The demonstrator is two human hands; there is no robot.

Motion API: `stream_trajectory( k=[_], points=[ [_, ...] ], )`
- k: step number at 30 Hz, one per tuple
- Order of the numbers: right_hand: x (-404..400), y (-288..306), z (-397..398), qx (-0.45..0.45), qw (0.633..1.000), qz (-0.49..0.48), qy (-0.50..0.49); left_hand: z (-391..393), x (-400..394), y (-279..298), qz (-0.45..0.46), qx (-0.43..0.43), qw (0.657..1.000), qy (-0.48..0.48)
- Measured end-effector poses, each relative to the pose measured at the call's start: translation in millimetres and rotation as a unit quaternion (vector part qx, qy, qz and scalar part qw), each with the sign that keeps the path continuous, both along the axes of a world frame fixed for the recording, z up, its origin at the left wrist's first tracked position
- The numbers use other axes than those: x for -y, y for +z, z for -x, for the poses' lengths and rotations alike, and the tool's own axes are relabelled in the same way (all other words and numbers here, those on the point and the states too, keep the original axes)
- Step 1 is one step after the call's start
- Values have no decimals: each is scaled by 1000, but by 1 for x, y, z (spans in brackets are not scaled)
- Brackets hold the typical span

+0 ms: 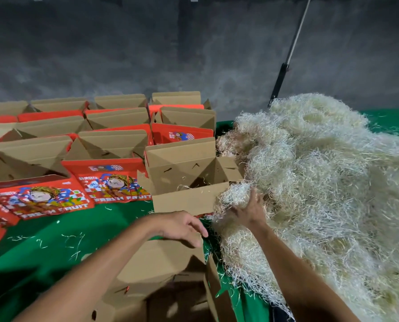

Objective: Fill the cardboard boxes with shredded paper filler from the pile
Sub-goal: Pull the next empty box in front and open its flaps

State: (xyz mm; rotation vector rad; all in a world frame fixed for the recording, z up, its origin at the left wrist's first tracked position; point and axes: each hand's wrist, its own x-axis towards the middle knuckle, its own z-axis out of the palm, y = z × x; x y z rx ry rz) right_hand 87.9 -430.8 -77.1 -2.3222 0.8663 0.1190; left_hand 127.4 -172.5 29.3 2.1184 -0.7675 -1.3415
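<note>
With the right hand gripping a clump from the pale shredded-paper pile, lift it clear; the open, empty left hand steadies the near brown cardboard box.

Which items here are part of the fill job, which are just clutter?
Job: shredded paper pile; open box beside it; near box; right hand gripping filler; left hand.
Clutter: pole against wall; loose strands on green cloth.
</note>
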Motion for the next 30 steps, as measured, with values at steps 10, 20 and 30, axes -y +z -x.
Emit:
stream_trajectory(
  k=[10,20,30],
  points=[
    [-4,25,21,124,989,-63,-53,0,14,-10,97,-16,991,87],
    [-35,178,50,310,931,-159,-104,33,13,5,185,67,918,343],
    [-164,294,56,367,847,-381,-43,50,-37,54,368,-370,656,545]
  ],
)
